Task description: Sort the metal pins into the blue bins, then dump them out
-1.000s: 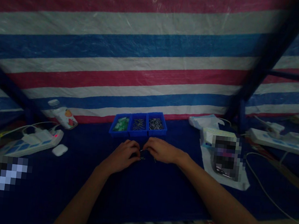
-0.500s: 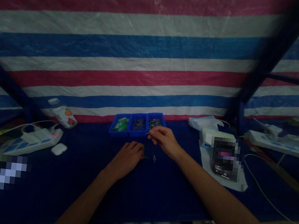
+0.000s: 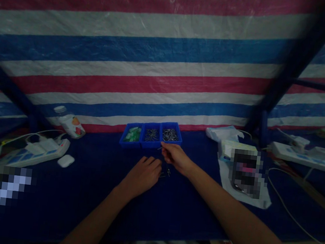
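Note:
My right hand is closed in a pinch on a small thin metal piece, just in front of the right-hand blue bin. My left hand rests low over the table, fingers curled together; what they hold, if anything, is hidden. Beside its fingertips lie several small metal pins and a short shiny metal part. Behind the hands, three blue bins stand in a row. Green plastic pieces fill the left one, thin dark metal pins the middle one, and small shiny metal parts the right one.
On the left are a bottle, a power strip with plugs and a white case. A tissue pack and a pixelated dark object lie at right, near another power strip and a loose cable.
My left hand has shifted right, closer to the right hand. My right hand has come slightly down, away from the bins, still pinching the thin metal piece.

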Demonstrator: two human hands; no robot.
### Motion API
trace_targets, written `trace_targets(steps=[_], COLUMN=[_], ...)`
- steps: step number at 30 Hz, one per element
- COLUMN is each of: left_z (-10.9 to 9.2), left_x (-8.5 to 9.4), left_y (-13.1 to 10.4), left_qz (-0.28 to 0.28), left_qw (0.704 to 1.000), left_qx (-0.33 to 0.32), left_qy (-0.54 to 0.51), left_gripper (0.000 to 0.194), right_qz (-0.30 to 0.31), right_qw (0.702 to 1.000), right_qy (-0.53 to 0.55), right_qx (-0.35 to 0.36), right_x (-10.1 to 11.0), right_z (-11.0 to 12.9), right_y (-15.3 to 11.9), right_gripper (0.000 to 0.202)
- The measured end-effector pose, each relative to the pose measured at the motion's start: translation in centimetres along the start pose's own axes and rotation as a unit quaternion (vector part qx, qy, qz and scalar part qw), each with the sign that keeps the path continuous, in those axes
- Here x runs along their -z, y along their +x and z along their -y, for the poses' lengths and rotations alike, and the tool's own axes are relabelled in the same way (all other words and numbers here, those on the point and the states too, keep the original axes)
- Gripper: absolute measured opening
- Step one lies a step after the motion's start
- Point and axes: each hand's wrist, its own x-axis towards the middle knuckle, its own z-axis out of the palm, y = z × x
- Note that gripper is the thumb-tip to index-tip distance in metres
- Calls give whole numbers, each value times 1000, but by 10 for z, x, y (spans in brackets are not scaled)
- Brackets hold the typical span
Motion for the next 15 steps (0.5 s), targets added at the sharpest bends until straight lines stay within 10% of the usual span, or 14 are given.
trace_targets(steps=[7,15], left_z=[5,14], left_x=[-8,-7], left_y=[-1,-1], left_qz=[6,18], left_qw=[1000,994], left_qx=[-7,36], left_qy=[-28,-97], left_gripper=[14,8], right_qz=[0,77], right_qw=[984,851], right_qy=[-166,-495], right_qx=[65,156], right_x=[-3,9], right_z=[-6,10], right_y=[3,-13], right_gripper=[20,13])
